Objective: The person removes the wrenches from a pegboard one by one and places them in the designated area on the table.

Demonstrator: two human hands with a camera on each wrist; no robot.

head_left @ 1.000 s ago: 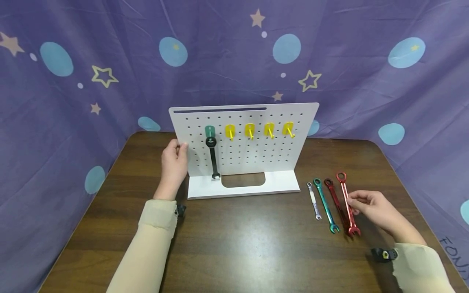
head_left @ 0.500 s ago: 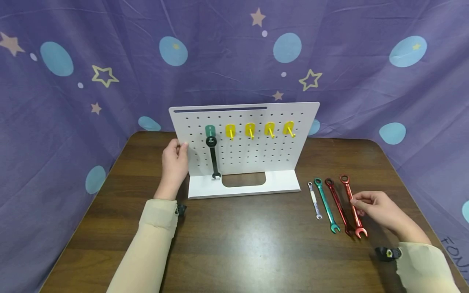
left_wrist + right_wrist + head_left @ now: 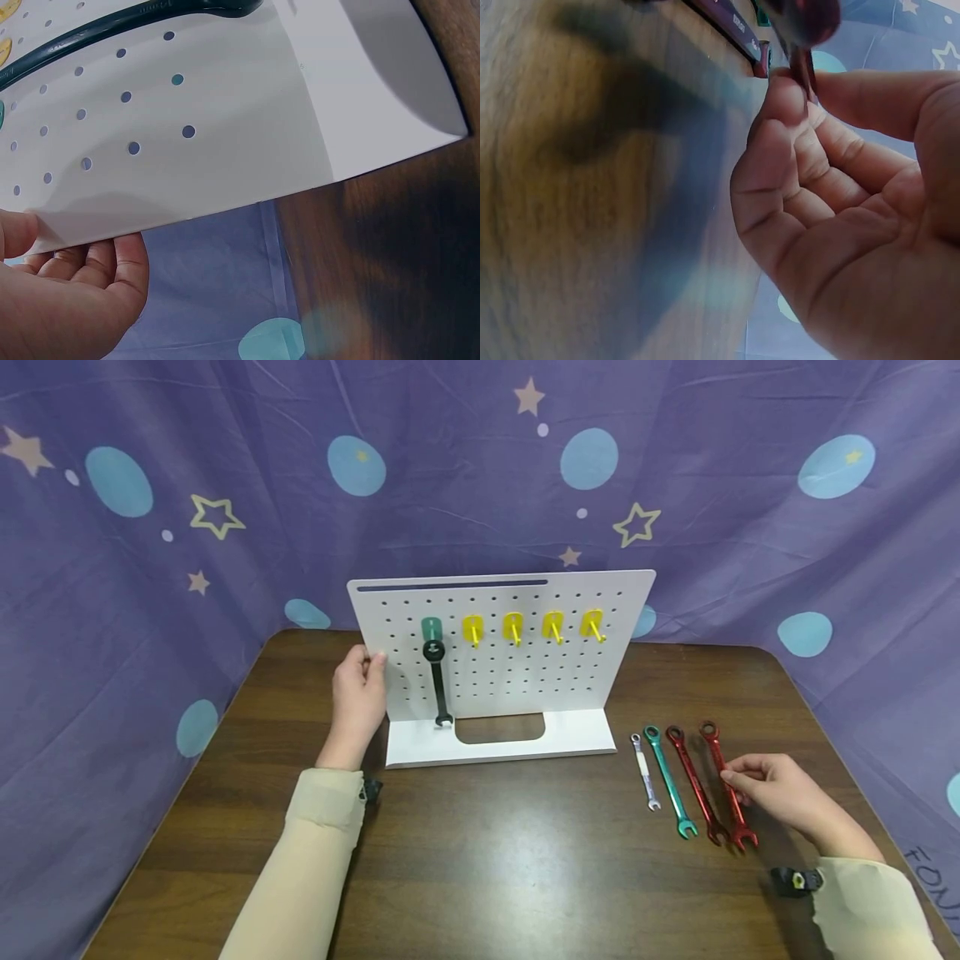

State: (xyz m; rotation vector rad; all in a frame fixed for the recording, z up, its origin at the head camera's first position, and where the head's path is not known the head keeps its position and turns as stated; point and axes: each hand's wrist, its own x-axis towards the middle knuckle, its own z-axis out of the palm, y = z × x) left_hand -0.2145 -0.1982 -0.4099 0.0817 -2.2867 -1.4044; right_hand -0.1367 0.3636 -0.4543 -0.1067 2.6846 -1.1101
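Observation:
My left hand [image 3: 360, 697] grips the left edge of a white pegboard stand [image 3: 495, 685]; in the left wrist view the thumb lies on the board's front and the fingers [image 3: 97, 262] go behind its edge. A black wrench [image 3: 438, 685] hangs by its ring end from the green hook [image 3: 431, 628]. At the right, my right hand [image 3: 776, 789] pinches the shaft of a red wrench [image 3: 737, 814] between thumb and fingers. Just left of it lie a darker red wrench [image 3: 693, 781], a green wrench [image 3: 669, 777] and a small silver wrench [image 3: 645, 774].
Several yellow hooks [image 3: 513, 628] run in a row along the board, right of the green one. The brown wooden table [image 3: 480, 860] reaches back to a purple patterned curtain [image 3: 465, 468].
The right hand has moved the red wrench slightly right and toward me, away from the darker red one. The left hand keeps its grip on the board.

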